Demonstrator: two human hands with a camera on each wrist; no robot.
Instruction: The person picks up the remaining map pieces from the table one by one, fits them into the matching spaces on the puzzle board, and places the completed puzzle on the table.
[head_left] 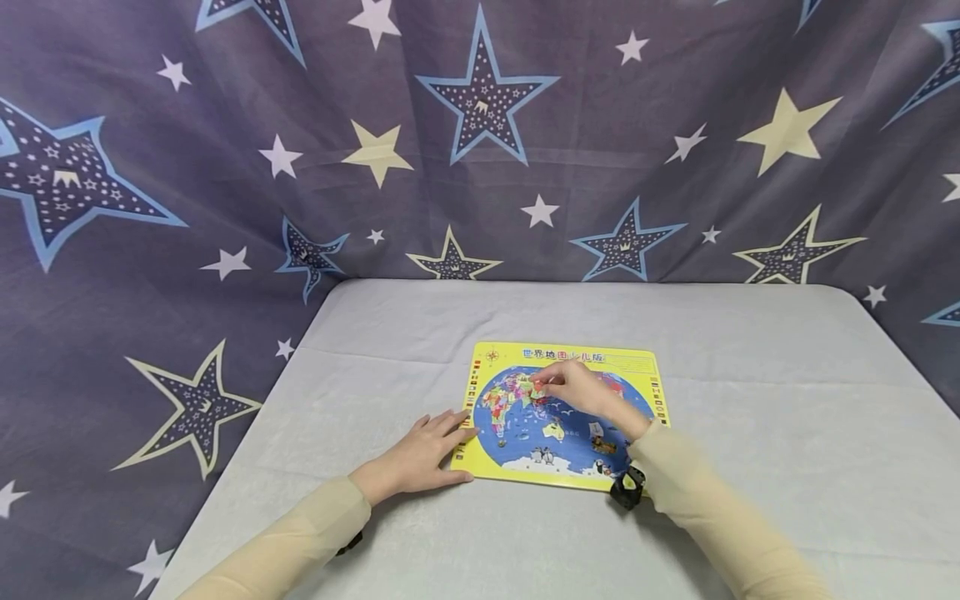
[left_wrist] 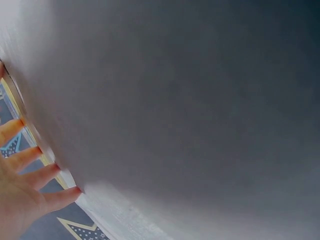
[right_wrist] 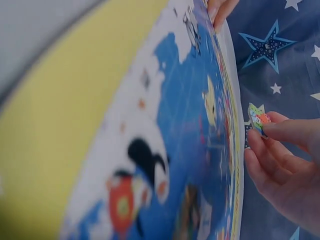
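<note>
A yellow-bordered world map puzzle board (head_left: 525,477) with a blue oval map lies flat on the table. My left hand (head_left: 426,454) rests at its lower left edge, fingers spread and fingertips over the yellow border. Over the upper middle of the map, my right hand (head_left: 576,392) pinches a small puzzle piece (right_wrist: 258,119) between thumb and fingertips. The piece is multicoloured, with green and orange-red parts. In the right wrist view it stands raised off the board, while penguins (right_wrist: 146,162) printed on the map show large and blurred up close.
The board lies on a table (head_left: 765,400) covered with pale grey cloth. A dark curtain (head_left: 570,117) patterned with stars hangs behind the table and along its left side. A black wrist strap (head_left: 628,487) on the right arm overlaps the board's lower right corner.
</note>
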